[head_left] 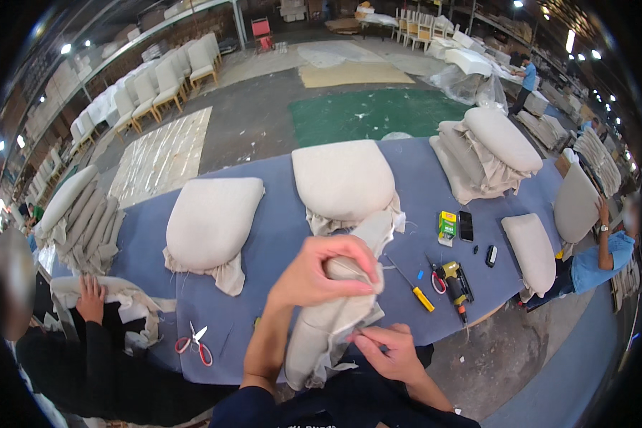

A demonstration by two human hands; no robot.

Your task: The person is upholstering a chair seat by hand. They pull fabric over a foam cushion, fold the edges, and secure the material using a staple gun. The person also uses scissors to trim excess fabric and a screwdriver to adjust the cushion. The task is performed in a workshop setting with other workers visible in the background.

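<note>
Right at the near edge of the blue-covered bench (pixel 278 242), a beige fabric-covered seat cushion (pixel 328 324) stands on end, tilted toward the person. The left hand (pixel 321 271) is clamped over its upper end, fingers curled around the gathered cloth. The right hand (pixel 385 349) is pinched together on the loose fabric at the cushion's lower side. Just behind it lie two more upholstered cushions, one (pixel 214 221) to the left and one (pixel 344 178) straight ahead. Red-handled scissors (pixel 196 344) rest on the bench to the left, near another person's hand (pixel 90 298) on a pile of cloth. To the right lie a yellow-handled screwdriver (pixel 415 289), a cordless drill (pixel 455 278), a small green and yellow box (pixel 447 225) and a dark phone (pixel 466 225).
</note>
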